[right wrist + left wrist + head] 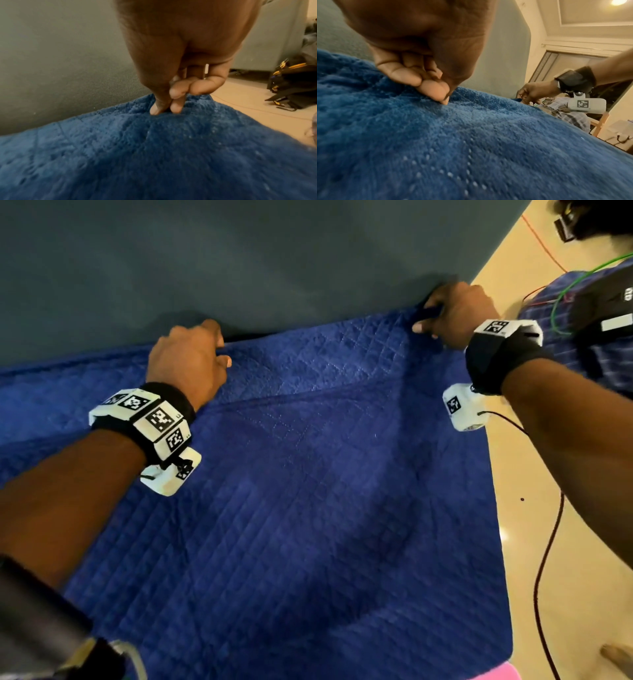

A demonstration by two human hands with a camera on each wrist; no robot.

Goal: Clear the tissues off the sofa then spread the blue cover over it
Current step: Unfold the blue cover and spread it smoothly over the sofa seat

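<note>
A quilted blue cover (308, 491) lies spread over the sofa seat, its far edge against the grey-green sofa back (239, 261). My left hand (191, 361) pinches that far edge near the middle, fingers curled on the fabric (436, 93). At the cover's far right corner my right hand (448, 313) pinches the cloth between thumb and fingers (164, 106). The blue cover (471, 148) fills the lower part of both wrist views, with the cover (154, 155) drawn up under the right fingers. No tissues show in any view.
Cream floor (565, 542) lies right of the sofa, with a dark red cable (548, 559) and a green cable (561, 299) on it. A plaid bundle (582, 337) sits at the far right. A black-and-yellow bag (291, 83) rests on the floor. Something pink (496, 674) shows at the bottom edge.
</note>
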